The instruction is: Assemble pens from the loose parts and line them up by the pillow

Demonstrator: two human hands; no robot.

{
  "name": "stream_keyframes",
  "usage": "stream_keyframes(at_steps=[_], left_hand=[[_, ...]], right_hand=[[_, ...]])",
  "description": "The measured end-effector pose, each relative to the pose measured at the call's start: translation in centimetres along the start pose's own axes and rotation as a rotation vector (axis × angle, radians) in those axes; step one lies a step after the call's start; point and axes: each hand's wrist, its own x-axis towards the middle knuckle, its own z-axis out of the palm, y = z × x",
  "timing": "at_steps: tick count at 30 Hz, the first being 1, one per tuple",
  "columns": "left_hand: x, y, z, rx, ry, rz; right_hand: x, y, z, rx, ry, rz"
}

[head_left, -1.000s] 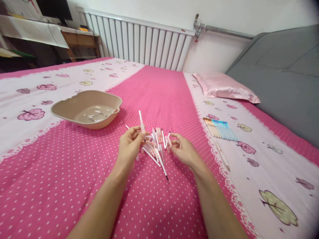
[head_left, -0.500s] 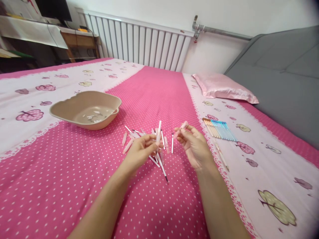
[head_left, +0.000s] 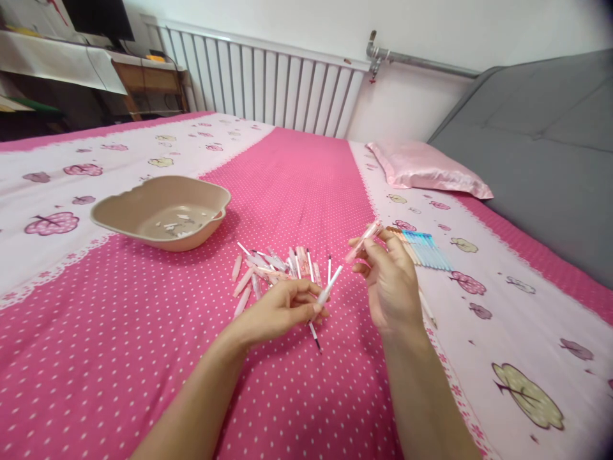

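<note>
My left hand (head_left: 282,310) pinches a thin white pen refill (head_left: 331,283) that points up and to the right. My right hand (head_left: 390,281) is raised beside it and grips a clear pink pen barrel (head_left: 364,239) between thumb and fingers. Just beyond both hands a loose pile of pen parts (head_left: 278,268), with refills, pink barrels and caps, lies on the pink dotted bedspread (head_left: 297,185).
A beige plastic basin (head_left: 160,211) holding small white bits sits to the left. A row of assembled orange and blue pens (head_left: 424,249) lies to the right, with a single pen (head_left: 427,308) near my right wrist. A pink pillow (head_left: 426,169) and grey headboard (head_left: 541,147) stand beyond.
My left hand has come down and toward me, tilting the refill to the right. My right hand picked a pink barrel from the pile and lifted it to the right.
</note>
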Motion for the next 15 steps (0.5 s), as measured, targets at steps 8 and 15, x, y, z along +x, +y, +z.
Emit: stream_keyframes(at_steps=[8,15], left_hand=[[0.01,-0.22,-0.21,0.003,-0.006,0.011],[-0.01,-0.11,-0.13,-0.016,0.003,0.016]], right_hand=[[-0.24,0.19,0.1,-0.115,-0.035,-0.031],[-0.41,0.53,0.32,-0.143,-0.076,-0.036]])
